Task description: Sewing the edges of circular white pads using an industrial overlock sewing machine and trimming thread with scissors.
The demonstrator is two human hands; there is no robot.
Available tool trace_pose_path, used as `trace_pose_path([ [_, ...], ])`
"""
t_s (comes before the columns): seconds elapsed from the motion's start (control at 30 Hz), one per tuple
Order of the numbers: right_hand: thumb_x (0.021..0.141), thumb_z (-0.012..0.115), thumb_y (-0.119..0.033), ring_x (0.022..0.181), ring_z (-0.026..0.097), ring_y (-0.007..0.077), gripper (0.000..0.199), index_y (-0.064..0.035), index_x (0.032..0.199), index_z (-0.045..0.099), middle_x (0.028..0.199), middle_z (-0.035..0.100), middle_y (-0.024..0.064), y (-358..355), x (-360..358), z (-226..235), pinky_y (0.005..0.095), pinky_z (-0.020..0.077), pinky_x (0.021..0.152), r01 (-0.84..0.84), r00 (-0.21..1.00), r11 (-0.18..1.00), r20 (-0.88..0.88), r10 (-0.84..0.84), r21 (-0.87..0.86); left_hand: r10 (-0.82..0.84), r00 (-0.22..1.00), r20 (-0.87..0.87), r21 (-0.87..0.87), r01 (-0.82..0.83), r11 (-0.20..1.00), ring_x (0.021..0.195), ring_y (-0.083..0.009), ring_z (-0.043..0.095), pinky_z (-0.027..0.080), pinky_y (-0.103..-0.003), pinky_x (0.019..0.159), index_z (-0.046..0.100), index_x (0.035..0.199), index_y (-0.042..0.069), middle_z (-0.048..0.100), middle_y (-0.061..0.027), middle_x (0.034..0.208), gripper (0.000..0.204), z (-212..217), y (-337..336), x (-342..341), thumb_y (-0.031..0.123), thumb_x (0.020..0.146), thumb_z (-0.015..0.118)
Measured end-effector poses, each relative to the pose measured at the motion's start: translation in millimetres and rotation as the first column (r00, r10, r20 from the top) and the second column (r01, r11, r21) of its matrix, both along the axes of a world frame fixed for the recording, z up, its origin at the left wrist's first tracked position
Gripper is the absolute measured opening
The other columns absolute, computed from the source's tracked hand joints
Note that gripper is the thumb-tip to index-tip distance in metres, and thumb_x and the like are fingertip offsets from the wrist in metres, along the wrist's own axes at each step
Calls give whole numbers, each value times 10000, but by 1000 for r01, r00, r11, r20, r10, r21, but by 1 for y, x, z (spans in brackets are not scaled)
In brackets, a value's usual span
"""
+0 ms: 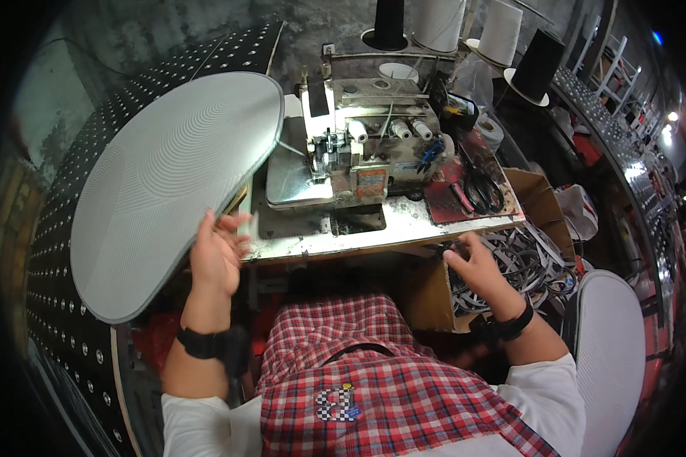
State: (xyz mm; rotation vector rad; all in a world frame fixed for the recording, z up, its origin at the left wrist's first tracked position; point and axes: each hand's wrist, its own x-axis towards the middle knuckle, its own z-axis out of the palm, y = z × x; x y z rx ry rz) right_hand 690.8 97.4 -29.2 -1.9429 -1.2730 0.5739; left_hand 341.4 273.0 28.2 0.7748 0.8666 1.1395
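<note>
A large grey oval mat (pixel 175 175) with wavy ribbed lines and a bound edge lies left of an overlock sewing machine (pixel 381 145). A thin strand or tail runs from its right edge toward the needle area. My left hand (pixel 219 251) is beside the mat's near right edge, palm turned up and fingers apart, slightly blurred, holding nothing I can see. At the front edge of the machine table (pixel 312 245), my right hand (pixel 480 266) has its thumb and fingers closed around a small dark thing, mostly hidden.
A cardboard box (pixel 427 293) full of cut strips (pixel 511 263) stands at right. Black-handled scissors (pixel 486 192) lie on a red board (pixel 442 204). Another grey mat (pixel 610 358) is at lower right. Thread cones (pixel 438 23) stand behind the machine; a perforated black surface (pixel 61 251) extends left.
</note>
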Motion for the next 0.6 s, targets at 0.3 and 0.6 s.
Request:
trace_pose_path([
  [0.3,834,472,-209,658,482,169,240,4,944,471,717,518,95,93,-106,32,292,402,614,-334,900,927,-235,367,169,689,3,-725,457,751,477,799,-301,505,430,-370,740,558,901,28,511,-137,863,239,27,54,43,126,683,538],
  [0.6,865,416,-264,446,315,47,236,-76,987,491,581,425,-20,158,-157,41,185,251,389,-336,642,917,-660,389,214,542,144,-828,490,656,574,823,-289,545,430,-344,730,567,940,15,559,-155,916,264,24,117,40,80,704,468],
])
